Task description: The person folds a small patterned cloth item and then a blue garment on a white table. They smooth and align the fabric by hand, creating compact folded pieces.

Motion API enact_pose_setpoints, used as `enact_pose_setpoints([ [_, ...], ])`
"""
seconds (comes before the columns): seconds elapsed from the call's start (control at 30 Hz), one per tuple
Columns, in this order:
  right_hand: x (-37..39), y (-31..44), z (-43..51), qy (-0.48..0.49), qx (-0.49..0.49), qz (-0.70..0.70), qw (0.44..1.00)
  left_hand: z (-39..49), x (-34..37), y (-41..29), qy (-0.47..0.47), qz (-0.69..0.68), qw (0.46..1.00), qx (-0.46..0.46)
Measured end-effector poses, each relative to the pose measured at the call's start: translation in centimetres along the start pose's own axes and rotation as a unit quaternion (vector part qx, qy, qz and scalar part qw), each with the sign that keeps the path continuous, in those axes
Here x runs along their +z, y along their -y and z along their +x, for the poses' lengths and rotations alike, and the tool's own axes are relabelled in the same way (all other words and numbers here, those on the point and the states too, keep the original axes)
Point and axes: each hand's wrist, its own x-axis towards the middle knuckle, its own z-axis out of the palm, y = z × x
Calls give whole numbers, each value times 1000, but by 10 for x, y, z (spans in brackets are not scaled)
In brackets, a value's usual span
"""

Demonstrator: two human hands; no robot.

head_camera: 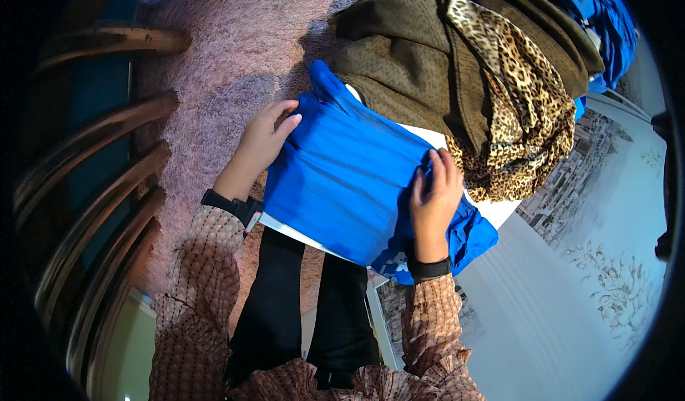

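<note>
A blue ribbed garment point(342, 181) lies spread over a white board or tabletop point(497, 211) in front of me. At its upper left edge is my left hand point(267, 136), thumb and fingers apart around the cloth's edge; whether they pinch it is unclear. My right hand point(436, 200) rests on the garment's right side with fingers bent, and its grip cannot be told. Bunched blue cloth point(473, 235) lies to the right of that hand, and a patterned blue-and-white part shows below it. Behind the garment are a brown textured cloth point(401, 74) and a leopard-print cloth point(527, 112).
More blue fabric point(615, 32) lies at the upper right. Curved dark wooden bars point(101, 149) stand at the left, beside a pinkish shaggy rug point(214, 80). A pale surface with printed flowers and buildings point(535, 294) spans the right side.
</note>
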Motion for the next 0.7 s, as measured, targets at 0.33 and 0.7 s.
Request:
enact_pose_setpoints([
  [0.33, 10, 60, 24, 27, -92, 83, 992, -19, 12, 36, 127, -251, 926, -252],
  [0.7, 24, 76, 42, 40, -65, 85, 994, -35, -44, 24, 70, -456, 863, -205],
])
